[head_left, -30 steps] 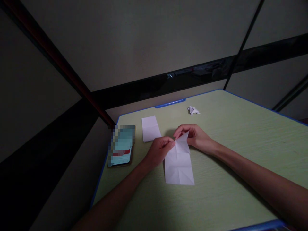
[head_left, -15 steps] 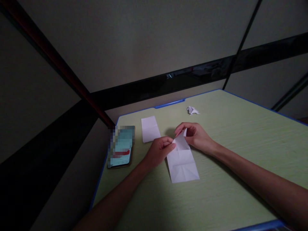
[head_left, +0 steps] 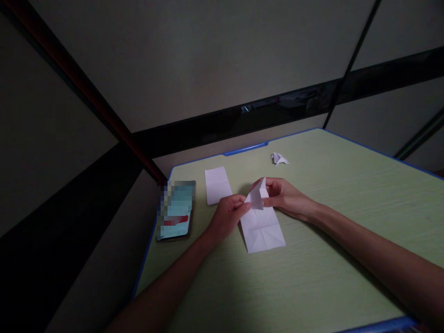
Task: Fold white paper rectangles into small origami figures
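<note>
A creased white sheet of paper (head_left: 265, 231) lies on the table, its lower half flat and marked with crossing fold lines. Its far end stands up, bent into a raised flap. My left hand (head_left: 231, 212) pinches the left edge of that end between thumb and fingers. On the other side, my right hand (head_left: 286, 196) is closed on the right edge, thumb in front; its fingertips are partly hidden behind the raised paper. Just beyond my left hand rests a second piece of white paper (head_left: 217, 184), folded flat.
A phone (head_left: 178, 210) with a lit, partly blurred screen lies at the table's left edge. A small folded paper figure (head_left: 279, 159) sits near the back. The light green table (head_left: 347, 208) has a blue rim and stands against a panelled wall.
The far end of the sheet has been bent further up and inward into a standing flap. The sheet's near edge has shifted slightly away from me. Both hands keep their hold.
</note>
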